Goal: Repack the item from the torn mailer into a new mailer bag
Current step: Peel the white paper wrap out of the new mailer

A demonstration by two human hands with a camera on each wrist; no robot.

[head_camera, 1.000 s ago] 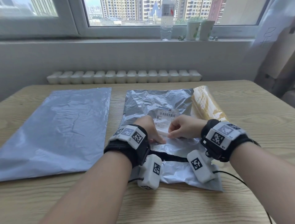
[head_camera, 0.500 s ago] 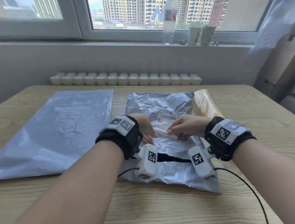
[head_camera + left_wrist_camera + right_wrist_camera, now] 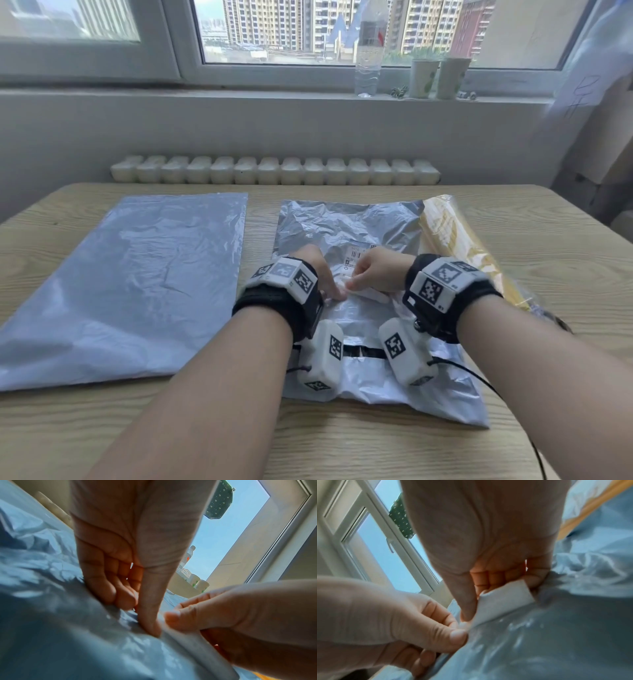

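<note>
behind the desk (image 3: 513,445) runs a windowsill with a bottle (image 3: 368,51). on the desk's middle lies the torn mailer (image 3: 346,226); the new mailer (image 3: 137,274) lies flat toward its left edge. my right hand (image 3: 378,272) has its fingers (image 3: 467,601) curled, pinching a white strip (image 3: 503,599) on the torn mailer. my left hand (image 3: 317,270) pinches the mailer's film beside it. i cannot see the item inside.

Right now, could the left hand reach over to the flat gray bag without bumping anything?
Probably yes. The flat gray bag lies just beside the left hand with only bare table between, but that hand is busy pinching the crinkled mailer.
</note>
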